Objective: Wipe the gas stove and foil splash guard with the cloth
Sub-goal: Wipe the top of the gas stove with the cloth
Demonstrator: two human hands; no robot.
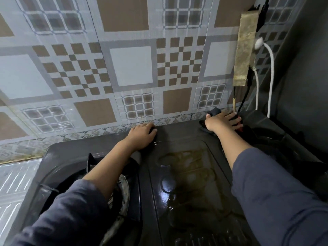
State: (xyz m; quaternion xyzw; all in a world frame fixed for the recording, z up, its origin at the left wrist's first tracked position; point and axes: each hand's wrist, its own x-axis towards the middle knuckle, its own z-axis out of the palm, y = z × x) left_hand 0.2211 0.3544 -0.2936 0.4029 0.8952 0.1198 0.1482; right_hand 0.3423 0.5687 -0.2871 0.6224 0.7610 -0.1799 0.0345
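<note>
A black gas stove [184, 139] fills the lower part of the head view, its middle panel wet and streaked with brown grime. My right hand [221, 121] lies flat on a dark cloth [213, 111] at the stove's far right corner, pressing it against the top. My left hand [142, 135] rests palm down on the stove's back edge, holding nothing. Behind the stove stands the foil splash guard [131, 66], patterned with brown, white and grey squares. The left burner [122, 189] shows under my left forearm. The right burner is mostly hidden by my right arm.
A grimy power strip [245, 48] hangs on the wall at the right, with a white cable [271, 71] and black cables running down to the stove's corner. A dark wall closes the right side. A foil-covered counter [16, 181] lies left of the stove.
</note>
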